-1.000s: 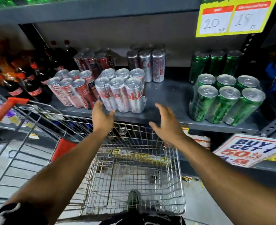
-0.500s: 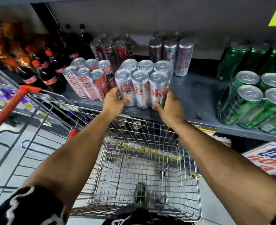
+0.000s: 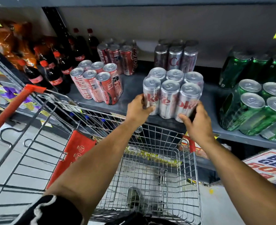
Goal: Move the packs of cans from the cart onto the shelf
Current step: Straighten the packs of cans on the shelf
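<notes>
A shrink-wrapped pack of silver cola cans (image 3: 172,93) stands at the front edge of the grey shelf (image 3: 134,88). My left hand (image 3: 138,108) grips its left side and my right hand (image 3: 196,120) grips its lower right corner. A pack of red cola cans (image 3: 96,83) sits to its left on the shelf, apart from it. Further back stand another red pack (image 3: 117,57) and another silver pack (image 3: 175,56). The wire cart (image 3: 150,159) below my arms holds no packs that I can see.
Green can packs (image 3: 254,106) fill the shelf's right side. Dark cola bottles (image 3: 52,69) stand at the left. The cart's red handle (image 3: 12,109) reaches toward the lower left. A promotion sign (image 3: 268,164) hangs at the lower shelf on the right.
My hands went from open near the silver pack to gripping both its sides. The pack has shifted right along the shelf, away from the red pack.
</notes>
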The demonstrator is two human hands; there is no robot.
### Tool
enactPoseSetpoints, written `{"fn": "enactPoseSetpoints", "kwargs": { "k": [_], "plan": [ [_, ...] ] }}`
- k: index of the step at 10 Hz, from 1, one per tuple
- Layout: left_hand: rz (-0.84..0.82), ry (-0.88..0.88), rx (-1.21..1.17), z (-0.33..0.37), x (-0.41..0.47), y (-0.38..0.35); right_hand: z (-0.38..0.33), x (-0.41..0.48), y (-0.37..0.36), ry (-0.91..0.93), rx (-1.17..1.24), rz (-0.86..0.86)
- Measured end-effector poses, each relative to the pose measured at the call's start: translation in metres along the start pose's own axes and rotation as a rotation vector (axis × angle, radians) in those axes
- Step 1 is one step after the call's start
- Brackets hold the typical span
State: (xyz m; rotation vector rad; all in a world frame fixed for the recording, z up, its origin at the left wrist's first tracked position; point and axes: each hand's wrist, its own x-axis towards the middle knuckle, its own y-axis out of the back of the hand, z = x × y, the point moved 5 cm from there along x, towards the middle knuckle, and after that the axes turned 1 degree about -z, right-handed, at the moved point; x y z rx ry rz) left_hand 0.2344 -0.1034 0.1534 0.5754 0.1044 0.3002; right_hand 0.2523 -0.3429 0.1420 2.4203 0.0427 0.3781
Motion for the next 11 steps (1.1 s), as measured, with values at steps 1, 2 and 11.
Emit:
{"fn": "enactPoseSetpoints", "kwargs": {
  "k": [1, 2, 11],
  "plan": [
    [-0.01, 0.008, -0.017, -0.002, 0.0, 0.0, -0.004, 0.0, -0.001, 0.014, 0.005, -0.006],
    [-0.003, 0.005, -0.039, -0.005, 0.0, -0.001, -0.004, 0.004, 0.0, 0.0, 0.001, -0.041],
    [-0.103, -0.181, 0.026, -0.003, -0.006, 0.009, -0.018, 0.003, -0.009, -0.143, -0.005, -0.027]
  ]
}}
